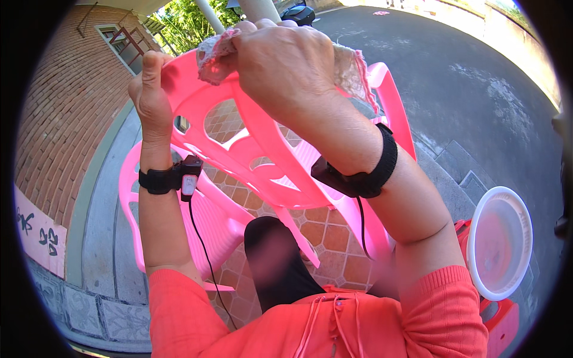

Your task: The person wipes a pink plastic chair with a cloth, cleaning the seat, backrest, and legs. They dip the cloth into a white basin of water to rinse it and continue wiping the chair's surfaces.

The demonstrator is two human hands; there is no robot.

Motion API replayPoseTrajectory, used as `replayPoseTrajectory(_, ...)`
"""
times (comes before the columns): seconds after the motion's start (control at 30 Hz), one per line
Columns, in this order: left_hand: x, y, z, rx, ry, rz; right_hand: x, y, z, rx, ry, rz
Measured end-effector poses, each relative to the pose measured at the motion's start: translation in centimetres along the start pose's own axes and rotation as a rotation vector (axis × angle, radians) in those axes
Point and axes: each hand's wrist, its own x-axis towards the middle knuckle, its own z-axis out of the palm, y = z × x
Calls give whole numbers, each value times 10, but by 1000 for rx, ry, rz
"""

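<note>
In front of me a pink plastic chair [264, 183] shows the pierced rear of its backrest. My left hand [152, 100] grips the upper left corner of that backrest, thumb up, with its other fingers mostly hidden. A crumpled white cloth with pink edging [353, 71] is bunched in my right hand [286, 62]. That hand is at the top rail, and the cloth hangs out on both sides of the fist. Whether the knuckles touch the plastic is hidden. Black straps with small cabled devices circle both wrists.
Another pink plastic chair [215, 228] stands close by on the left, beside a brick wall [67, 98]. To the right, a white-rimmed tub [501, 241] sits by red plastic furniture [501, 331]. Steps [456, 165] edge the tiled floor [331, 237]. A pillar [259, 9] rises beyond.
</note>
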Motion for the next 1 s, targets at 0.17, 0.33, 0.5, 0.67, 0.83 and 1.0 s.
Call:
replayPoseTrajectory(0.17,-2,-10,-20,20,-15,-36,-56,91,-3,317,-260,78)
replayPoseTrajectory(0.33,1,-22,-24,109,44,-42,-87,146,34,678,-270,178)
replayPoseTrajectory(0.5,8,-32,-25,115,41,9,-84,182,69,585,-275,54)
replayPoseTrajectory(0.67,14,-37,-24,87,73,8,-83,228,96,558,-461,-18)
replayPoseTrajectory(0.83,13,-38,-20,45,92,59,-101,271,127,223,-419,-91)
replayPoseTrajectory(1.0,12,-32,-21,13,8,38,-142,323,145,357,-446,436)
